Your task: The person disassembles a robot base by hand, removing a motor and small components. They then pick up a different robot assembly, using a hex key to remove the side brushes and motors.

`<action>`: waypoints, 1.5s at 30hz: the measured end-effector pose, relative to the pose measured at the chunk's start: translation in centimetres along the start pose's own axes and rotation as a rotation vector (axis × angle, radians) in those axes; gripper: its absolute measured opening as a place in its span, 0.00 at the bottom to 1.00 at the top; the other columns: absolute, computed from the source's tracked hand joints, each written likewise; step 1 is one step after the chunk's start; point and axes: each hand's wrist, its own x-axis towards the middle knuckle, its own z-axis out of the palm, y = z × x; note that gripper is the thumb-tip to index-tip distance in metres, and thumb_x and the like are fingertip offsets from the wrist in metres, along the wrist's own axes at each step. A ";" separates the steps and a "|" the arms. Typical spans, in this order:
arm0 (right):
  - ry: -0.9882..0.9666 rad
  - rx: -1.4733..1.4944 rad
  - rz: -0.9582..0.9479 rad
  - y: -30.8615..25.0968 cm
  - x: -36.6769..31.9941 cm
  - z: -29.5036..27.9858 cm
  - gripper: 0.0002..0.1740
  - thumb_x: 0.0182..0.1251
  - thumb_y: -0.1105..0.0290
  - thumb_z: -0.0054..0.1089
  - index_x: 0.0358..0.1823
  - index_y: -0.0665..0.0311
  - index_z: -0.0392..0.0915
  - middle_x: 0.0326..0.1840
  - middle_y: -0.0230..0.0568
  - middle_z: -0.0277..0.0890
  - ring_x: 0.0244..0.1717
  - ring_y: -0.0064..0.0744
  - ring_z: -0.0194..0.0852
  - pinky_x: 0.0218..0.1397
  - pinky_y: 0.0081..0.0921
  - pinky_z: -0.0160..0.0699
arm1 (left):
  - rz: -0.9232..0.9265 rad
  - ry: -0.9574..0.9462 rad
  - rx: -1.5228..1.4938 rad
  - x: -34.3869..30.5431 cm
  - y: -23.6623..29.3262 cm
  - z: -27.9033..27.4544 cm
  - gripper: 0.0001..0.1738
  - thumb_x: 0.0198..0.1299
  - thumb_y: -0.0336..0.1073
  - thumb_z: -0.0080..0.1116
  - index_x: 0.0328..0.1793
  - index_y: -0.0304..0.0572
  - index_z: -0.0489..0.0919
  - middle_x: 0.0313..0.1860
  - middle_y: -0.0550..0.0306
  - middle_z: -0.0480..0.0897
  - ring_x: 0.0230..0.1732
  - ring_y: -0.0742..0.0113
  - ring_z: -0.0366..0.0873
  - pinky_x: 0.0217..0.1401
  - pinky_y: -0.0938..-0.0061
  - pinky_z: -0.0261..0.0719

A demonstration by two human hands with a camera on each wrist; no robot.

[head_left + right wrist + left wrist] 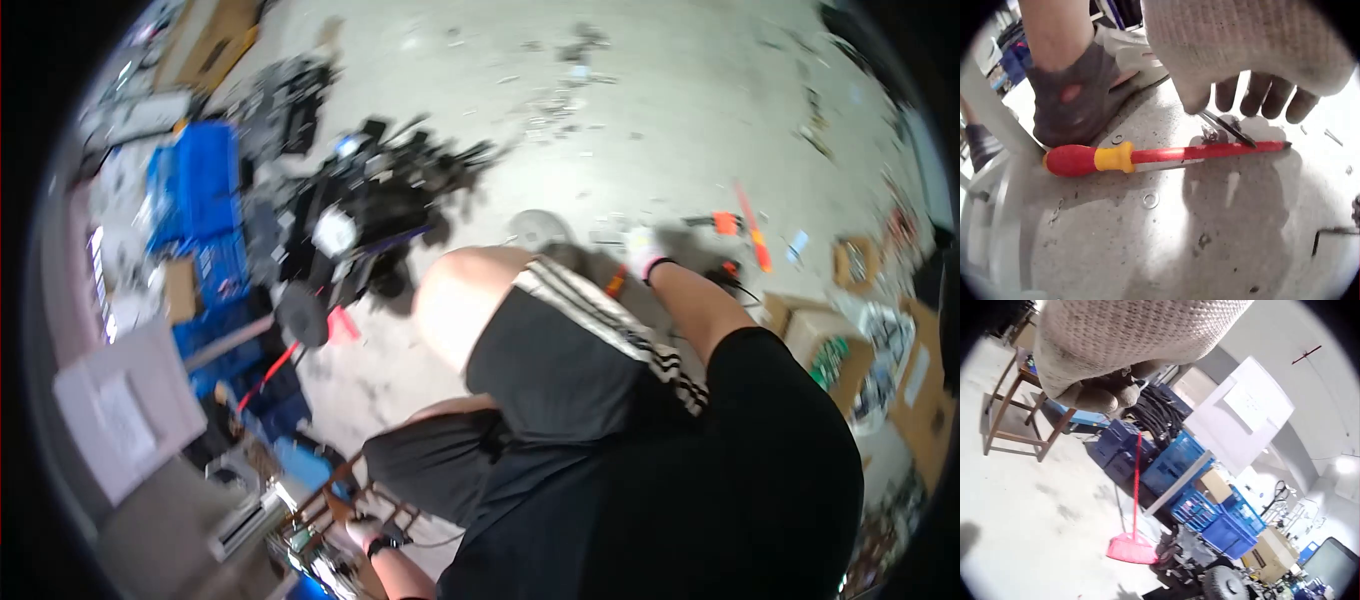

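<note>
The right hand is down at the floor, gloved, its fingers curled downward; the thumb tip meets the upper end of a thin metal piece and appears to pinch it, though the grip is partly hidden by the glove. The piece slants from 10 o'clock down to 4 o'clock in the right wrist view, its lower end over the shaft of the screwdriver.

The screwdriver lies flat on the floor just under the hand; its long axis runs nearly level across that view, the red and yellow handle at 9 o'clock, the red shaft pointing to 3 o'clock, the tip a touch higher than the handle. The handle end lies just beside a foot at 10 o'clock. A washer lies near the shaft at 6 o'clock of it; a hex key lies well apart at 4 o'clock.

The left hand is gloved too, its fingers curled in under the palm; I cannot tell whether they hold anything. A wooden stool stands at 9 o'clock of it; blue crates and a pink broom lie toward 5 o'clock.
</note>
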 end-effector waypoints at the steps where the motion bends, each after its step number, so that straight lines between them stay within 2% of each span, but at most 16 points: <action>1: -0.250 -0.028 0.048 -1.2 1.4 0.4 0.19 0.54 0.60 0.69 0.45 0.60 0.82 0.38 0.46 0.82 0.43 0.42 0.81 0.50 0.37 0.78 | 0.005 0.046 -0.228 0.5 0.6 -2.1 0.07 0.63 0.35 0.49 0.32 0.52 0.76 0.28 0.65 0.77 0.32 0.71 0.73 0.39 0.75 0.70; 2: -0.130 0.375 0.147 -1.0 0.7 -1.6 0.13 0.65 0.64 0.55 0.46 0.58 0.83 0.39 0.46 0.84 0.40 0.46 0.84 0.37 0.36 0.82 | 0.029 0.073 -0.479 0.9 1.1 -2.3 0.08 0.63 0.34 0.50 0.30 0.54 0.74 0.25 0.67 0.74 0.27 0.71 0.70 0.34 0.77 0.67; 3: 0.015 0.495 0.161 -0.5 1.3 4.7 0.13 0.66 0.60 0.55 0.45 0.56 0.83 0.43 0.47 0.83 0.44 0.47 0.83 0.40 0.38 0.82 | 0.050 0.105 -0.529 -2.0 3.9 -1.1 0.07 0.63 0.37 0.51 0.30 0.52 0.74 0.23 0.68 0.72 0.27 0.73 0.70 0.36 0.78 0.67; 5: 0.116 0.375 0.101 -1.4 1.1 -2.3 0.20 0.59 0.59 0.64 0.50 0.60 0.80 0.51 0.48 0.81 0.49 0.49 0.81 0.54 0.38 0.80 | 0.131 0.037 -0.539 -6.6 9.6 1.4 0.07 0.66 0.40 0.51 0.40 0.50 0.77 0.34 0.68 0.78 0.33 0.76 0.72 0.37 0.79 0.69; 7: -0.268 -0.083 -0.110 -1.6 1.8 -4.8 0.16 0.63 0.67 0.50 0.47 0.65 0.81 0.46 0.55 0.82 0.50 0.55 0.80 0.53 0.39 0.80 | 0.312 0.044 -0.520 -10.2 13.4 3.4 0.11 0.68 0.41 0.50 0.49 0.49 0.78 0.41 0.67 0.78 0.37 0.76 0.72 0.37 0.77 0.71; 8: -0.258 -0.116 -0.153 -2.6 1.8 -4.4 0.16 0.63 0.67 0.50 0.47 0.65 0.81 0.46 0.55 0.82 0.50 0.55 0.80 0.53 0.39 0.80 | 0.418 0.107 -0.496 -11.7 15.1 5.5 0.13 0.69 0.41 0.50 0.54 0.48 0.78 0.44 0.66 0.77 0.39 0.76 0.72 0.38 0.77 0.71; 10: -0.245 0.172 -0.012 -1.7 3.0 -3.0 0.18 0.64 0.68 0.48 0.51 0.69 0.78 0.46 0.61 0.80 0.50 0.58 0.79 0.53 0.45 0.79 | 0.305 -0.189 -0.698 -13.8 18.9 8.3 0.16 0.70 0.40 0.49 0.58 0.46 0.78 0.42 0.65 0.77 0.40 0.75 0.71 0.41 0.76 0.71; 12: -0.143 0.269 -0.043 -0.3 4.6 -1.5 0.23 0.71 0.64 0.43 0.61 0.71 0.68 0.48 0.68 0.78 0.51 0.65 0.76 0.54 0.51 0.76 | 0.301 -0.237 -0.746 -14.2 20.3 12.3 0.17 0.71 0.40 0.48 0.61 0.43 0.74 0.41 0.69 0.72 0.36 0.77 0.68 0.40 0.77 0.69; 15: 0.046 0.396 -0.015 -2.2 3.1 -14.3 0.19 0.72 0.60 0.47 0.54 0.67 0.72 0.51 0.67 0.77 0.53 0.65 0.75 0.55 0.51 0.75 | 0.217 -0.584 -0.880 -13.4 22.3 18.0 0.17 0.71 0.41 0.49 0.60 0.43 0.75 0.41 0.68 0.73 0.36 0.76 0.68 0.39 0.78 0.68; 18: 0.344 0.498 -0.236 -5.6 3.8 -28.7 0.17 0.74 0.60 0.47 0.52 0.65 0.73 0.49 0.61 0.77 0.51 0.62 0.76 0.53 0.49 0.74 | 0.188 -0.775 -0.872 -13.6 21.6 26.2 0.16 0.70 0.40 0.53 0.57 0.39 0.77 0.41 0.62 0.78 0.38 0.72 0.73 0.40 0.77 0.71; 19: 0.408 0.507 -0.369 -7.8 3.8 -34.0 0.16 0.74 0.61 0.47 0.50 0.66 0.74 0.47 0.59 0.77 0.50 0.59 0.76 0.53 0.46 0.73 | 0.021 -0.939 -0.944 -12.1 20.1 28.9 0.16 0.70 0.41 0.52 0.55 0.38 0.78 0.39 0.59 0.79 0.37 0.70 0.74 0.41 0.75 0.73; 20: 0.466 0.509 -0.505 -10.5 3.5 -38.9 0.15 0.74 0.62 0.47 0.49 0.66 0.75 0.46 0.56 0.77 0.50 0.57 0.75 0.53 0.44 0.73 | 0.075 -0.929 -0.838 -11.2 18.1 31.2 0.16 0.70 0.42 0.51 0.55 0.39 0.78 0.39 0.59 0.78 0.37 0.71 0.74 0.41 0.76 0.73; 24: 0.490 0.225 -0.728 -21.6 4.8 -50.9 0.14 0.71 0.63 0.50 0.45 0.67 0.77 0.42 0.53 0.76 0.50 0.52 0.74 0.55 0.40 0.72 | -0.352 -0.872 -0.936 -9.1 14.4 35.3 0.16 0.71 0.39 0.47 0.57 0.39 0.76 0.40 0.59 0.78 0.33 0.74 0.74 0.35 0.79 0.74; 27: 0.472 0.056 -0.805 -28.8 8.8 -53.2 0.13 0.70 0.63 0.52 0.44 0.66 0.79 0.43 0.54 0.76 0.49 0.55 0.74 0.55 0.40 0.73 | -0.129 -0.890 -0.999 -8.2 16.9 34.9 0.15 0.72 0.41 0.47 0.57 0.41 0.75 0.38 0.61 0.77 0.34 0.73 0.74 0.36 0.77 0.74; 32: 0.350 -0.147 -0.609 -34.6 16.2 -51.2 0.14 0.69 0.61 0.53 0.45 0.61 0.81 0.48 0.54 0.78 0.52 0.56 0.76 0.56 0.43 0.75 | -0.270 -0.755 -1.138 -4.5 17.9 34.0 0.14 0.72 0.40 0.46 0.55 0.40 0.75 0.37 0.61 0.77 0.33 0.74 0.73 0.35 0.77 0.73; 45: 0.339 -0.173 -0.560 -34.8 20.4 -50.6 0.12 0.66 0.63 0.54 0.43 0.59 0.83 0.46 0.52 0.80 0.50 0.55 0.78 0.54 0.42 0.76 | -0.294 -0.690 -1.233 -2.1 18.4 33.0 0.14 0.71 0.37 0.47 0.57 0.39 0.74 0.36 0.62 0.76 0.31 0.75 0.72 0.31 0.80 0.73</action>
